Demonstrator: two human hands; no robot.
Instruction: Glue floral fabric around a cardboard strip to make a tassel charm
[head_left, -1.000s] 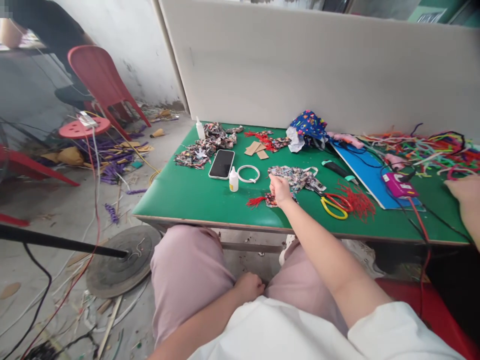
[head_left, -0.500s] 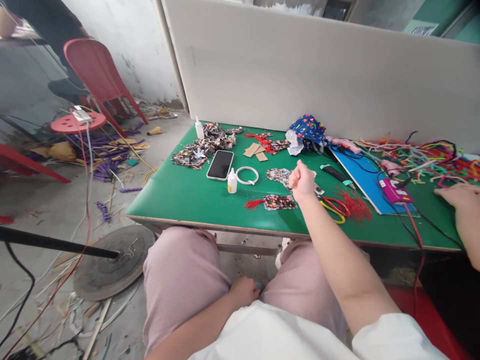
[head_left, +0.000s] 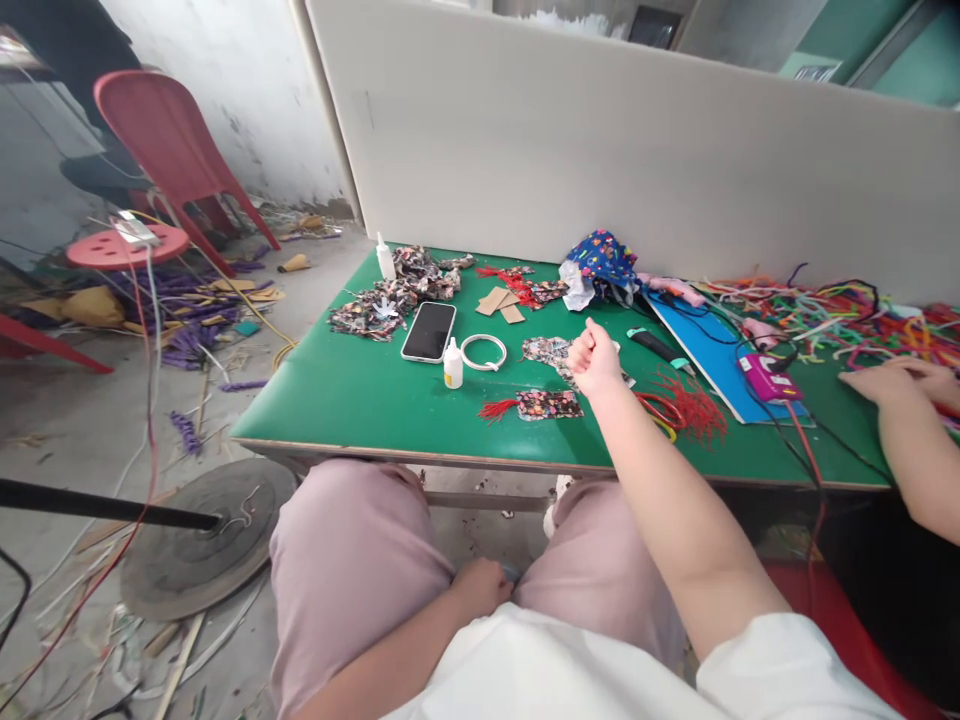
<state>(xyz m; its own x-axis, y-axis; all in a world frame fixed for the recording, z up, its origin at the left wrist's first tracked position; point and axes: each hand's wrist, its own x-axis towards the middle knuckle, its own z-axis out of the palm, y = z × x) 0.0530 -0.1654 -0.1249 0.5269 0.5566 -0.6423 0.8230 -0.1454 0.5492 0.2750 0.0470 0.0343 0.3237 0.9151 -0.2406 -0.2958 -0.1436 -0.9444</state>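
My right hand [head_left: 596,358] is raised over the green table [head_left: 352,395], curled into a fist with nothing visible in it. Behind and under it lies a scrap of patterned cloth [head_left: 547,350], partly hidden. Nearer the edge is a flat flowered cloth strip [head_left: 550,404] with a red tassel [head_left: 496,410] at its left end. My left hand [head_left: 482,587] rests in my lap between the thighs, its fingers curled closed; no object shows in it. Scissors [head_left: 660,408] with red and yellow handles lie right of my right wrist, beside red threads [head_left: 694,410].
Left of centre are a small white bottle [head_left: 453,366], a coiled white cable [head_left: 484,352], a phone [head_left: 429,332] and crumpled patterned cloth [head_left: 382,300]. A cutter knife [head_left: 660,350] and blue board [head_left: 709,355] lie rightward. Another person's hands [head_left: 885,385] are at the far right.
The view has shifted slightly, so the table appears farther left. My hands keep their poses. More of the other person's hands shows at the right.
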